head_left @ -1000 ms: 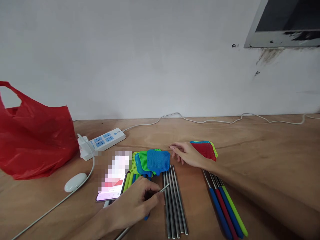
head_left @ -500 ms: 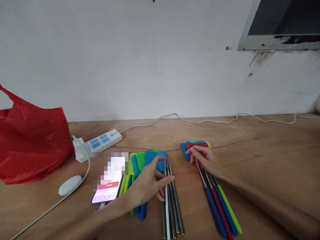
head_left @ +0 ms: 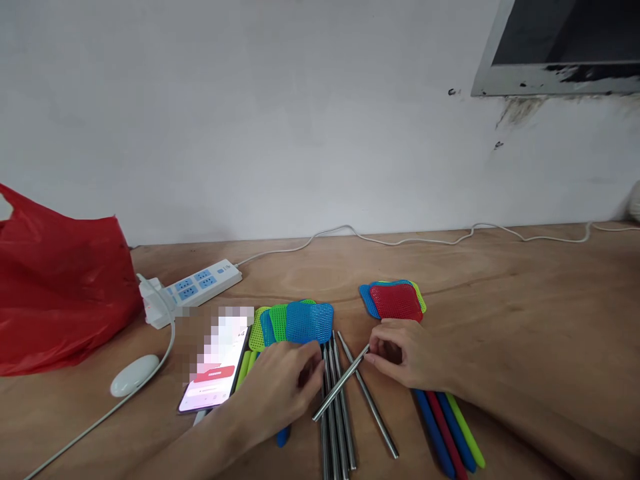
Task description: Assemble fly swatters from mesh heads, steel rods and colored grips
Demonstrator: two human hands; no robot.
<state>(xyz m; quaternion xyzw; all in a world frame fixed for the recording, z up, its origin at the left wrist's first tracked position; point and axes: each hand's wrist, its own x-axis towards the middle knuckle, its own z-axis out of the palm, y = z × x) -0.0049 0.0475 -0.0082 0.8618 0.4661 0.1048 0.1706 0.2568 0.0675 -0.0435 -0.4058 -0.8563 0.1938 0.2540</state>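
My right hand [head_left: 407, 353] pinches the upper end of a slim metal tube [head_left: 341, 382], which slants down to the left across several other metal tubes [head_left: 336, 413]. Another tube [head_left: 373, 403] lies apart, angled to the right. My left hand [head_left: 280, 383] is closed beside the tubes, finger and thumb curled together; what is between them, if anything, is hidden. Behind it lie flyswatters with mesh heads, a blue one [head_left: 310, 323] on top. Beyond my right hand, a second pile shows a red mesh head [head_left: 397, 301]; its coloured handles [head_left: 445, 427] emerge below my wrist.
A lit phone [head_left: 215, 373] lies left of my left hand, near a white oval device [head_left: 134, 375] with a cable. Behind are a white power strip [head_left: 205, 283] and a red plastic bag [head_left: 60, 287]. A thin cable [head_left: 400, 243] runs along the wall.
My right hand has left the red mesh head, come nearer and gripped a tube, now slanted. My left hand has moved left and down, its fingers curling in. One tube has swung right, away from the bundle.
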